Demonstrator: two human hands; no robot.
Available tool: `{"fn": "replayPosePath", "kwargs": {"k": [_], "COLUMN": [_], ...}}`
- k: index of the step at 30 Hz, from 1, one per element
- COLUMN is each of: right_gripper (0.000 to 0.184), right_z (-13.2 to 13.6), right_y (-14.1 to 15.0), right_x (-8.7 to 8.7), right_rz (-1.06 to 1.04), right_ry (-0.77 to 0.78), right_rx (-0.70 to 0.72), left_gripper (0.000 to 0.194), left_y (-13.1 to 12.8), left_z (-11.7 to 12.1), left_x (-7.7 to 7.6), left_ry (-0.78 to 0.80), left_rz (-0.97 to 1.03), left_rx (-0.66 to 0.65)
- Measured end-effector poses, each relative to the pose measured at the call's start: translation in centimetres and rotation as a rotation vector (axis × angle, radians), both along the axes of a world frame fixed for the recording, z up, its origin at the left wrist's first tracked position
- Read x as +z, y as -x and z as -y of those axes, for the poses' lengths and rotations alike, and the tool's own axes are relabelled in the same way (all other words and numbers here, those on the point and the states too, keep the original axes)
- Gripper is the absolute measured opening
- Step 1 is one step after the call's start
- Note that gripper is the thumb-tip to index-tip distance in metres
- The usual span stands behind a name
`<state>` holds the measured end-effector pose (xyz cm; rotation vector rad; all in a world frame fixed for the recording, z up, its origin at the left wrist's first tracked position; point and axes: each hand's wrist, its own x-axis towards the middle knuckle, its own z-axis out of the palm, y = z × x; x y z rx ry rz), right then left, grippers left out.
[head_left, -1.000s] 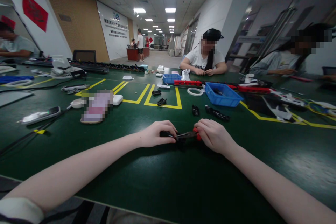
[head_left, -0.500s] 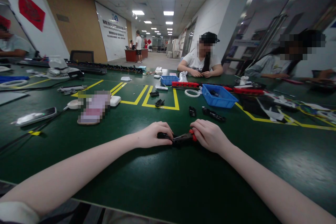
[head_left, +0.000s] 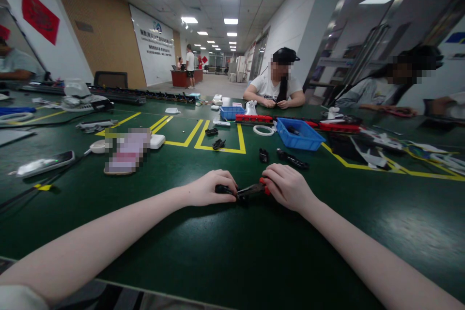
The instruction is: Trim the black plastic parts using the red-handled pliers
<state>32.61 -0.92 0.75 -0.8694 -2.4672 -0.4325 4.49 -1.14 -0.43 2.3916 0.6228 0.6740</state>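
Observation:
My left hand (head_left: pixel 211 188) is closed around a small black part (head_left: pixel 222 189), whose exact kind I cannot make out. Red-handled pliers (head_left: pixel 252 190) are gripped in my right hand (head_left: pixel 288 186), their jaws pointing left. The jaw tips meet the black part beside my left fingertips; whether they clamp it is too small to tell. Both hands are low over the green table (head_left: pixel 232 252). Beyond my right hand lie a short black piece (head_left: pixel 263 155) and a longer black piece (head_left: pixel 292 159).
Farther off, black parts (head_left: pixel 218 144) lie inside a yellow-taped outline. A blue bin (head_left: pixel 301 134) stands at the right, near a white ring (head_left: pixel 264 130). To the left are a phone (head_left: pixel 128 152), a white box (head_left: pixel 157 141) and a cable (head_left: pixel 25 193). A person (head_left: pixel 278 82) sits opposite.
The view has shifted slightly, moving the scene a little left in the picture. Both hands keep nearly the same pose, with the pliers still at the black part.

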Motion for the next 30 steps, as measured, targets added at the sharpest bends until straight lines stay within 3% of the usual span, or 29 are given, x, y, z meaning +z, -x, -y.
{"fn": "replayPosePath", "kwargs": {"k": [30], "right_gripper": [0.027], "right_z": [0.38], "right_y": [0.25], "right_x": [0.19], "right_rz": [0.042], "right_ry": [0.023], "right_rx": [-0.013], "left_gripper": [0.016], "left_y": [-0.07], "left_z": [-0.13], "left_x": [-0.37], "left_ry": [-0.045], "left_rz": [-0.016], "left_rx": [-0.002]}}
